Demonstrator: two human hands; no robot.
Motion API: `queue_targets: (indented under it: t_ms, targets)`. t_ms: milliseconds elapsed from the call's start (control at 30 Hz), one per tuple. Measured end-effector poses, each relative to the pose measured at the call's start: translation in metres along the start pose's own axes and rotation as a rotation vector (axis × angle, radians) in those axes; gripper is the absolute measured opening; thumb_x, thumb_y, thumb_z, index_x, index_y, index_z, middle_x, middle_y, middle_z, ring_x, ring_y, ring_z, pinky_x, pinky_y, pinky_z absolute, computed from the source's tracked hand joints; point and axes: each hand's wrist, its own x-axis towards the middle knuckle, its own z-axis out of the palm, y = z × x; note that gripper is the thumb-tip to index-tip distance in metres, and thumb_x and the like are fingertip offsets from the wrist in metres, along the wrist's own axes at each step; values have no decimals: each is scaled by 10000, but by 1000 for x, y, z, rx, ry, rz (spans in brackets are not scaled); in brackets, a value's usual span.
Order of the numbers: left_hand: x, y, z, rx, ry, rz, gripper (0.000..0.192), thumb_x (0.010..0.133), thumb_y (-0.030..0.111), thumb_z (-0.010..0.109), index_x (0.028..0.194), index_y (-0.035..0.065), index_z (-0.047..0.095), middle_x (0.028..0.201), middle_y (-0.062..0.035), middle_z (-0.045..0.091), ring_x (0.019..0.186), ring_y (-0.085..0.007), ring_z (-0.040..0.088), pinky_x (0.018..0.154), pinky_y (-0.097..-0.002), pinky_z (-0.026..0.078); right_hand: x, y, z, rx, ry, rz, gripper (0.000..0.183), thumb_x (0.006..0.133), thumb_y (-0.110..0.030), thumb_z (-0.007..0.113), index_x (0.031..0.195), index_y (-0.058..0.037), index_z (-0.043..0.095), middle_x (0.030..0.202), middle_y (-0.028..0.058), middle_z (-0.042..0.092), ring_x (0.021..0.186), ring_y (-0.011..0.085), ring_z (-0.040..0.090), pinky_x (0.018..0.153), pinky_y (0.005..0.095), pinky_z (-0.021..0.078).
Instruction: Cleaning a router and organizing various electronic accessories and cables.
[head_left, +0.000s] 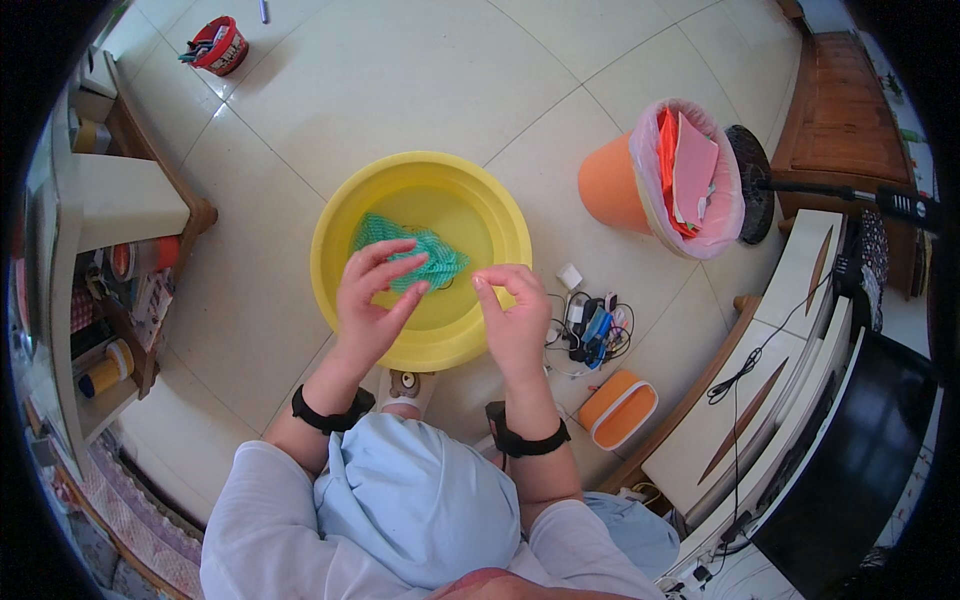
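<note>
A yellow plastic basin (420, 359) stands on the tiled floor in front of me, with what looks like water in it. In the basin lies a crumpled green patterned cloth (442, 255). Above the cloth and the basin's left part is my left hand (379, 292), its fingers apart and holding nothing that I can see. My right hand (519, 319) is over the basin's right rim, thumb and forefinger tips touching or nearly so; whether something small is pinched between them cannot be made out. A black band circles each wrist.
To the right are an orange bin (615, 182) lined with a pink bag, a heap of cables and chargers (596, 334) and a small orange container (607, 401). A wooden shelf unit (135, 202) stands left; a low cabinet (720, 420) with a television (847, 465) stands right. A red bucket (227, 54) is far left.
</note>
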Motion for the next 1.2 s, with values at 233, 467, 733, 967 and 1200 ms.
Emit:
queue_targets:
  t_ms: [233, 467, 733, 967, 1200]
  targets:
    - [12, 12, 9, 238, -79, 233, 258, 730, 98, 766, 980, 135, 715, 1198, -35, 612, 1050, -275, 515, 922, -388, 413, -2, -6, 0, -49, -181, -21, 69, 776, -96, 740, 800, -49, 696, 844, 75, 669, 848, 249, 616, 778, 348, 477]
    - [-1, 2, 20, -12, -88, 29, 126, 769, 101, 748, 867, 81, 671, 1066, -63, 603, 1044, -270, 525, 920, -385, 411, -5, -8, 9, 259, -127, 205, 86, 833, -95, 720, 854, -14, 700, 875, 77, 674, 855, 179, 635, 817, 288, 476]
    - [11, -13, 11, 43, -67, 75, 256, 815, 111, 718, 1070, 110, 690, 1108, -63, 601, 977, -213, 543, 860, -332, 427, -7, 3, 14, 722, -77, 467, 118, 875, -97, 691, 904, 17, 695, 952, 68, 665, 936, 145, 616, 875, 277, 459]
    - [30, 5, 14, -919, -321, -729, 274, 952, 145, 601, 1205, 43, 622, 947, 4, 670, 696, -29, 526, 563, -155, 382, 13, 3, 7, 501, -128, 253, 129, 846, -132, 721, 917, -24, 720, 1175, 137, 596, 1148, 228, 540, 982, 351, 416]
    - [33, -7, 26, -992, -542, -882, 145, 927, 233, 657, 970, 95, 658, 857, 28, 656, 735, -33, 580, 583, -164, 428, 20, 4, 0, 466, -129, 181, 123, 836, -134, 728, 916, -41, 731, 1196, 148, 588, 1163, 267, 541, 1002, 382, 410]
